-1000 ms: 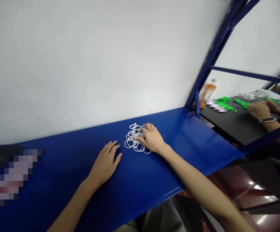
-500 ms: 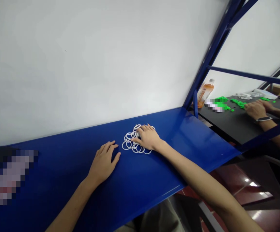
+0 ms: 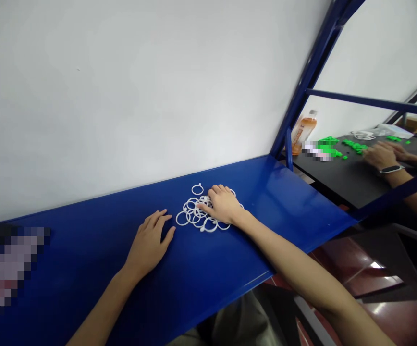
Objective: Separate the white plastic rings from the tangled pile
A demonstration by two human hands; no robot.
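A loose heap of several white plastic rings [image 3: 196,215] lies on a blue metal shelf [image 3: 284,202] close to the white wall. My right hand [image 3: 223,204] rests palm down on the right side of the heap, fingers stretched over the rings. My left hand [image 3: 148,241] lies flat on the shelf just left of the heap, fingers apart, touching no ring. One single ring [image 3: 197,189] sits apart at the back of the heap.
A blue rack post [image 3: 304,81] rises at the shelf's right end. Beyond it stands a black table [image 3: 338,175] with an orange drink bottle [image 3: 304,133] and green small parts [image 3: 333,146], where another person's hands [image 3: 383,154] work. The shelf's front edge drops to a reddish floor.
My right hand has pressed and spread the ring heap outward and slightly left; one ring now lies apart at the back. My left hand has stayed flat in place.
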